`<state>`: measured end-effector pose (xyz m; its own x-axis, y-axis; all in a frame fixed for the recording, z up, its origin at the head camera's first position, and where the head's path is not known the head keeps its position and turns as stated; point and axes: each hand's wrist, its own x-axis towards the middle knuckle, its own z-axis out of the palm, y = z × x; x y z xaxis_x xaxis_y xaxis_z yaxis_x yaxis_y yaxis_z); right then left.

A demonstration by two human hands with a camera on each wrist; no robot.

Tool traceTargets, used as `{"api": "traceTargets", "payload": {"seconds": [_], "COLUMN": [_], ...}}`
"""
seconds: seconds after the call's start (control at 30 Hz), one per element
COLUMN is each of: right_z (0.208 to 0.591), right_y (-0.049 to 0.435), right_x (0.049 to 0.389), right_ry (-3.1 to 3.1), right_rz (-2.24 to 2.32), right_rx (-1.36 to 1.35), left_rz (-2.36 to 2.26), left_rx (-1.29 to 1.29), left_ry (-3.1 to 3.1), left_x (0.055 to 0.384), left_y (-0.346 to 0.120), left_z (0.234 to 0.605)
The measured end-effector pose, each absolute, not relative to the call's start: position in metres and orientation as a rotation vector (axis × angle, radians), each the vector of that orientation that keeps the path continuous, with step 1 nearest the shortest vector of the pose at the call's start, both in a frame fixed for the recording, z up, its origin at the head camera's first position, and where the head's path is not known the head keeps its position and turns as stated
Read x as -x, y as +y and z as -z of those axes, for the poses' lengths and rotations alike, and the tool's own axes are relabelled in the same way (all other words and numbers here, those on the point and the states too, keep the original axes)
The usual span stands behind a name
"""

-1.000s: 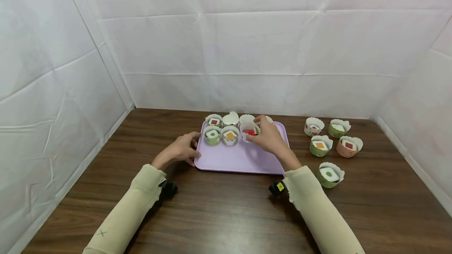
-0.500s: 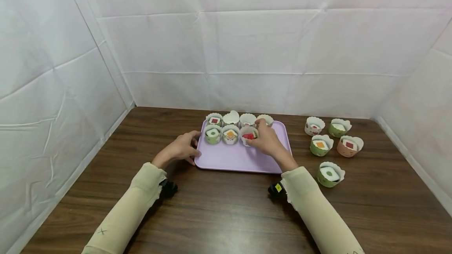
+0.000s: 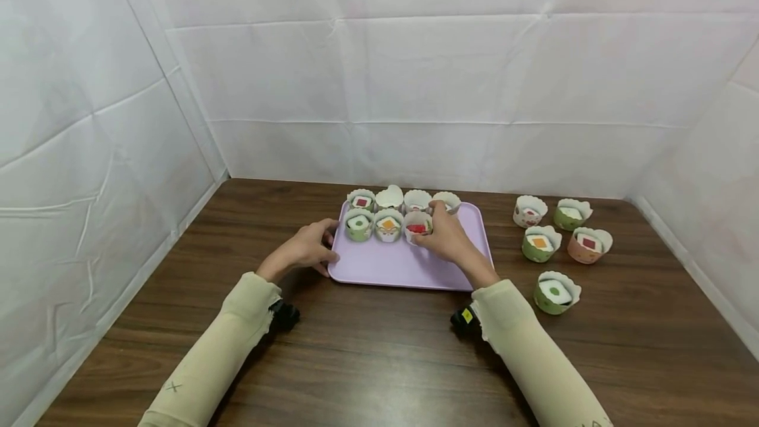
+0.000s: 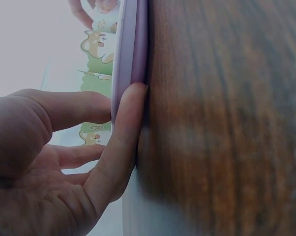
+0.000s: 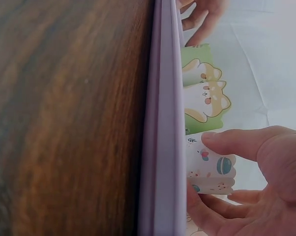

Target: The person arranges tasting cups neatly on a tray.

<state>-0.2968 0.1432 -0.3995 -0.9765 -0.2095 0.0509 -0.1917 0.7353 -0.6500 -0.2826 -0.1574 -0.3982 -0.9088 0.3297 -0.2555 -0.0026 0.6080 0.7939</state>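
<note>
As we look down from the head view, the right hand point(image 3: 449, 237) has the white cup point(image 3: 418, 217) with the red piece point(image 3: 416, 228) between thumb and fingers, right there on the lilac tray point(image 3: 385, 267)! The cup sits just left of the palm, third along the front row, with the orange-square cup point(image 3: 388, 234) close on its left and the green cup point(image 3: 358, 232) at the row's left end. A back row of four cups point(image 3: 418, 198) lines the far side, the rightmost partly behind the right hand's fingers. Over on the left, the left hand point(image 3: 305, 247) is at the tray's left edge, well apart from the white cup, while five more cups point(image 3: 538, 254) stand on the brown table point(image 3: 367, 361) beyond the tray's right side. Across to the left wrist, and it's a pinch: the tray's rim is caught between the digits, with printed cups showing past it. Now the right wrist, and what a clear look: the thumb presses one side of the white cup's printed wall, fingers on the other, the cup clamped between them, upright on the tray, with green dog-print paper point(image 5: 197, 115) beside it and the left hand farther along the edge.
</note>
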Motion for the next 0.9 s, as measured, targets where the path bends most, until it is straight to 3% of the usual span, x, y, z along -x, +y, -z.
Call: {"api": "traceTargets", "payload": {"seconds": [0.9], "right_z": [0.374], "right_y": [0.150], "right_x": [0.280], "right_ry": [3.024], "right_rz": [0.927], "right_rx": [0.323], "left_rz": [-1.211], "left_rx": [-0.261], "left_ry": [2.456], "left_x": [0.282], "left_y": [-0.157], "left_z": [0.398]}}
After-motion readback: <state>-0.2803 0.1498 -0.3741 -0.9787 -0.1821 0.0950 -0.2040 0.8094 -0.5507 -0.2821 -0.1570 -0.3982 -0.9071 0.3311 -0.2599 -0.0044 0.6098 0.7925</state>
